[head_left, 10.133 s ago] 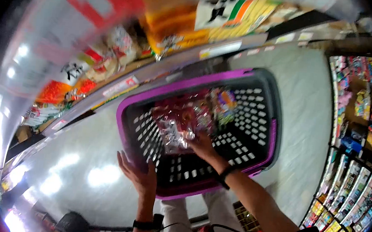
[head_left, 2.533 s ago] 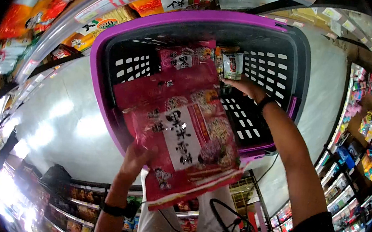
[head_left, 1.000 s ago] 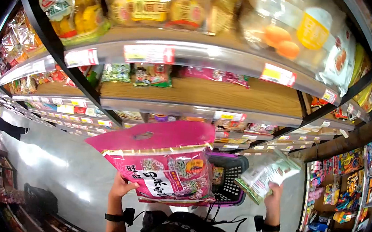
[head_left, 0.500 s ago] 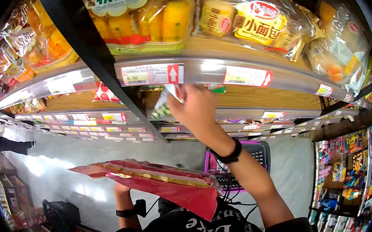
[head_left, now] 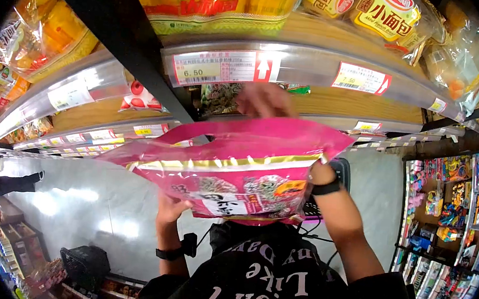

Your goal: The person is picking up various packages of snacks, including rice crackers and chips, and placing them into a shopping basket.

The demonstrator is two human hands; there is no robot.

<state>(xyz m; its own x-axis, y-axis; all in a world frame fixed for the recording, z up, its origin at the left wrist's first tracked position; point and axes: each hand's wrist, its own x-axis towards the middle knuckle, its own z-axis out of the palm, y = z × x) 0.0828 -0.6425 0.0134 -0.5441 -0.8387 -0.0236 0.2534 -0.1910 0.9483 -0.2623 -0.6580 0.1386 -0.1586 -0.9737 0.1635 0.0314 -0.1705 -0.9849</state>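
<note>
A large pink snack bag [head_left: 231, 172] with a gold stripe and a cut-out handle spans the middle of the view. My left hand [head_left: 172, 206] grips its lower left side, the thumb on the front. Behind the bag's upper edge, my right hand [head_left: 265, 101] reaches in below the upper shelf's price strip. Its fingers are smeared by motion and the bag covers part of the hand. Just left of those fingers, a dark green patterned packet [head_left: 219, 99] lies on the lower shelf.
Bagged breads [head_left: 225, 8] fill the upper shelf, above a price tag [head_left: 219, 67]. A black shelf post [head_left: 118, 26] slants down at left. A basket [head_left: 339, 171] stands on the floor behind my right forearm. A person's leg [head_left: 14, 183] shows far left.
The pink bag has risen and tilted to show its printed front. My right hand held a small packet at the shelf; now its fingers are blurred beside the green packet. The view has shifted.
</note>
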